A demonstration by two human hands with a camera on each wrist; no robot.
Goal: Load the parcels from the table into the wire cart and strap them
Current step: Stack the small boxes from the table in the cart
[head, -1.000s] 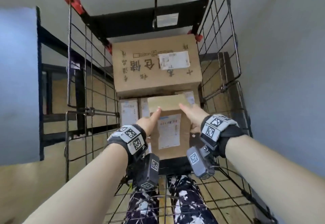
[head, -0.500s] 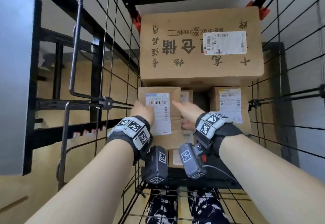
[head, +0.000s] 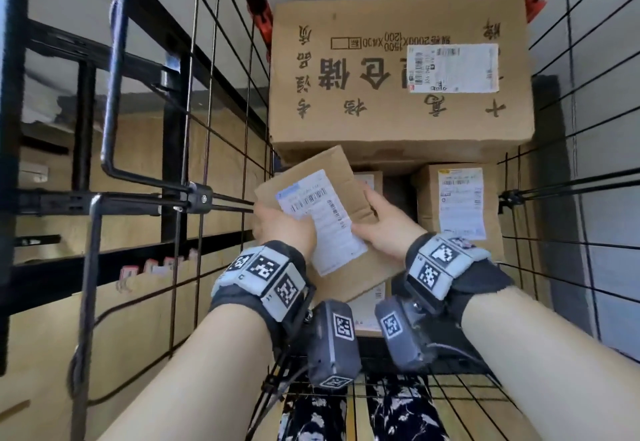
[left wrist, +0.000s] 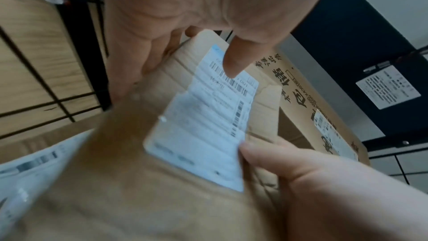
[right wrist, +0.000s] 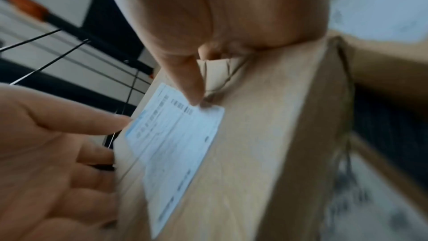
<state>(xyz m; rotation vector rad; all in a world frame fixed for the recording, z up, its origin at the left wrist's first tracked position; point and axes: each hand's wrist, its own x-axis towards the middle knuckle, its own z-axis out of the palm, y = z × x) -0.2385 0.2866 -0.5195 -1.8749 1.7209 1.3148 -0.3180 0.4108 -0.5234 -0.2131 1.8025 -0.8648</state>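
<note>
A small brown parcel with a white shipping label is held tilted between both hands inside the wire cart. Its left edge is gripped by the left hand, with the thumb laid on the label and the fingers curled behind the cardboard, as is seen from the left wrist view. Its right edge is gripped by the right hand, whose thumb is pressed on the face beside the label while the fingers are wrapped round the far side. Just beyond the hands, a large carton printed with dark characters is stacked on top of smaller labelled boxes; one of these boxes stands just to the right of the right hand. More labelled cardboard is partly seen below the held parcel, between the wrists. To the left of the left hand, the cart's wire side and a black latch bar are seen.
</note>
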